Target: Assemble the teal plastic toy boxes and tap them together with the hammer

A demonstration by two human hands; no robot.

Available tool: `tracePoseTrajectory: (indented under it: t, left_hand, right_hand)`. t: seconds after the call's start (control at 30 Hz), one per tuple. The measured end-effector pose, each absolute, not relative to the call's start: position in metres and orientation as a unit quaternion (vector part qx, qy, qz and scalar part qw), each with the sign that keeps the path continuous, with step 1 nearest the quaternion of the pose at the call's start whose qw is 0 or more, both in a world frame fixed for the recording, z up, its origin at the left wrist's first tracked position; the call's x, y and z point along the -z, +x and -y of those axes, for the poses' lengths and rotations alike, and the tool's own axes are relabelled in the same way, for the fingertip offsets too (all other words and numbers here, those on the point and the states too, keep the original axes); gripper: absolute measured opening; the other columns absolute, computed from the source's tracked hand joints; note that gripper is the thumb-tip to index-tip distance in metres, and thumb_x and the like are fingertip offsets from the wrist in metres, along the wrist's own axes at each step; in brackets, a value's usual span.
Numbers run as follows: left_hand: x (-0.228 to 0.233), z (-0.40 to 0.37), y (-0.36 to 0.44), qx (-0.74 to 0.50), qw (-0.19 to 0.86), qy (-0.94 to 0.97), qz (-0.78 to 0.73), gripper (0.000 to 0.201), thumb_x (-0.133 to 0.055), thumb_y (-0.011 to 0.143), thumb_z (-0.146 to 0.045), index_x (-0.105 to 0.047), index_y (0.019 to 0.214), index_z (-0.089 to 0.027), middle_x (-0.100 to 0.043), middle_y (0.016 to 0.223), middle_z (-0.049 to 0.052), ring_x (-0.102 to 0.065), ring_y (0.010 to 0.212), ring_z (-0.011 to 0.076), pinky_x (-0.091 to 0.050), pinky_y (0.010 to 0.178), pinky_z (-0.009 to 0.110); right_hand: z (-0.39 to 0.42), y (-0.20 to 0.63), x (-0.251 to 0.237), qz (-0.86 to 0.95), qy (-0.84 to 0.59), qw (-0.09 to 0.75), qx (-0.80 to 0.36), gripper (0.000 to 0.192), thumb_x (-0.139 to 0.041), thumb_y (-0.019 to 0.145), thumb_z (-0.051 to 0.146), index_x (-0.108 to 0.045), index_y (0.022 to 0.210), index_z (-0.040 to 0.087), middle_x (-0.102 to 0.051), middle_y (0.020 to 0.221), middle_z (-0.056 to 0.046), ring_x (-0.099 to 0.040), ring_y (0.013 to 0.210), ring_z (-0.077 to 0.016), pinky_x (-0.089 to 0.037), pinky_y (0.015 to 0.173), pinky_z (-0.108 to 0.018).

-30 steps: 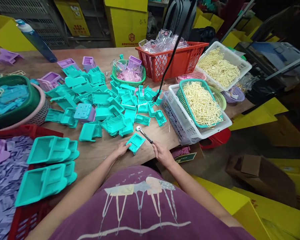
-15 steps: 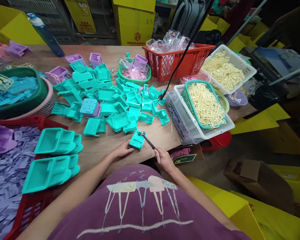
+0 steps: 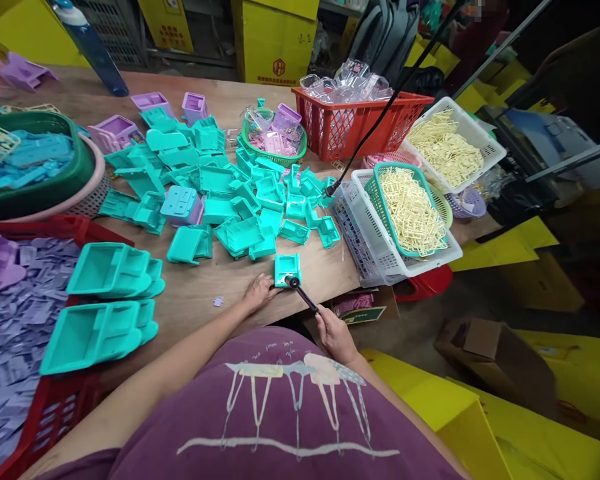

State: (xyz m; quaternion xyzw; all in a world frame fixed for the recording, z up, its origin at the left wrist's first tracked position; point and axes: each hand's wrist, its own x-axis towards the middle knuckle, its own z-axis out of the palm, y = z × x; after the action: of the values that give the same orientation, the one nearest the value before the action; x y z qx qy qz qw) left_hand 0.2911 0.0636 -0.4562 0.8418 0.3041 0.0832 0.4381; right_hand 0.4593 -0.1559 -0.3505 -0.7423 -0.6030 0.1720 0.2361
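A teal plastic part (image 3: 287, 269) is held flat on the near edge of the surface (image 3: 215, 277) by the left hand (image 3: 260, 291), fingers pressed at its left side. The right hand (image 3: 334, 333) is closed around a small hammer (image 3: 303, 297), whose head rests on the part. This piece appears to be in work; many loose teal parts (image 3: 230, 200) are heaped farther back, apparently unprocessed.

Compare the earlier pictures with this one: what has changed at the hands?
The small hammer in the right hand came down from above the wooden table onto the teal plastic part, which turned squarer. The left hand kept steadying it. The teal pile and baskets stayed put.
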Motion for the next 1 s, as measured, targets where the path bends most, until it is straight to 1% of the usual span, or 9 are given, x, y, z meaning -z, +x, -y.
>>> tracePoseTrajectory:
  t: [0.2,0.3,0.37,0.5,0.63,0.77,0.83,0.9,1.0]
  left_hand:
    - [0.455,-0.061,0.297,-0.078,0.438,0.836,-0.321,0.038,-0.058,0.089,-0.053,-0.075,0.077,-0.022,-0.069,0.08,0.01,-0.059,0.082,0.0262,-0.04,0.097,0.042]
    - [0.454,-0.06,0.297,-0.081,0.443,0.83,-0.33,0.037,-0.06,0.087,-0.054,-0.075,0.076,-0.022,-0.07,0.08,0.01,-0.06,0.084,0.0275,-0.041,0.098,0.042]
    - [0.453,-0.059,0.297,-0.082,0.446,0.826,-0.336,0.039,-0.061,0.086,-0.057,-0.074,0.073,-0.022,-0.069,0.077,0.011,-0.06,0.084,0.0283,-0.041,0.098,0.043]
    - [0.451,-0.058,0.297,-0.086,0.448,0.82,-0.347,0.042,-0.061,0.084,-0.061,-0.072,0.07,-0.023,-0.07,0.078,0.011,-0.06,0.086,0.0299,-0.038,0.102,0.045]
    - [0.45,-0.057,0.3,-0.091,0.463,0.805,-0.359,0.045,-0.062,0.082,-0.063,-0.066,0.062,-0.023,-0.067,0.072,0.011,-0.06,0.085,0.0303,-0.039,0.1,0.045]
    - [0.444,-0.059,0.301,-0.104,0.494,0.779,-0.371,0.046,-0.068,0.076,-0.064,-0.059,0.054,-0.024,-0.063,0.066,0.01,-0.059,0.084,0.0311,-0.04,0.1,0.047]
    - [0.435,-0.06,0.302,-0.115,0.515,0.76,-0.379,0.046,-0.073,0.072,-0.062,-0.055,0.051,-0.025,-0.061,0.064,0.009,-0.059,0.087,0.0318,-0.039,0.101,0.047]
    - [0.424,-0.061,0.304,-0.129,0.54,0.736,-0.388,0.044,-0.078,0.067,-0.057,-0.053,0.05,-0.024,-0.06,0.065,0.008,-0.058,0.092,0.033,-0.038,0.103,0.047]
    - [0.406,-0.066,0.311,-0.154,0.584,0.682,-0.413,0.044,-0.082,0.063,-0.053,-0.051,0.053,-0.023,-0.06,0.071,0.007,-0.056,0.105,0.0348,-0.038,0.105,0.045]
  right_hand:
    - [0.156,0.451,0.355,0.567,-0.766,0.216,-0.212,0.032,-0.04,0.103,0.032,-0.065,0.122,0.024,-0.07,0.099,-0.011,-0.07,0.085,-0.0226,-0.055,0.073,-0.029]
    - [0.146,0.449,0.353,0.56,-0.771,0.203,-0.226,0.029,-0.042,0.102,0.031,-0.068,0.113,0.025,-0.071,0.092,-0.008,-0.069,0.08,-0.0216,-0.054,0.07,-0.028]
    - [0.139,0.453,0.349,0.564,-0.766,0.215,-0.221,0.029,-0.042,0.102,0.032,-0.069,0.11,0.025,-0.071,0.089,-0.007,-0.069,0.08,-0.0214,-0.054,0.072,-0.028]
    - [0.133,0.468,0.344,0.54,-0.78,0.272,-0.163,0.037,-0.033,0.104,0.032,-0.066,0.116,0.017,-0.071,0.1,-0.013,-0.068,0.089,-0.0238,-0.053,0.082,-0.033]
    - [0.139,0.474,0.35,0.556,-0.779,0.22,-0.186,0.035,-0.037,0.102,0.033,-0.068,0.1,0.019,-0.07,0.085,-0.009,-0.067,0.074,-0.0215,-0.052,0.071,-0.03]
    - [0.144,0.476,0.359,0.515,-0.787,0.278,-0.198,0.038,-0.034,0.102,0.035,-0.067,0.109,0.017,-0.07,0.098,-0.014,-0.067,0.089,-0.0248,-0.051,0.081,-0.034]
    - [0.143,0.483,0.361,0.487,-0.789,0.3,-0.224,0.036,-0.038,0.1,0.038,-0.067,0.103,0.017,-0.069,0.089,-0.012,-0.066,0.081,-0.0245,-0.051,0.076,-0.034]
    - [0.14,0.493,0.359,0.473,-0.79,0.302,-0.246,0.037,-0.039,0.1,0.042,-0.067,0.095,0.018,-0.063,0.071,-0.006,-0.061,0.065,-0.021,-0.049,0.066,-0.032]
    - [0.132,0.508,0.353,0.436,-0.795,0.327,-0.268,0.045,-0.03,0.102,0.048,-0.064,0.101,0.018,-0.051,0.06,0.001,-0.051,0.05,-0.0158,-0.044,0.052,-0.028]
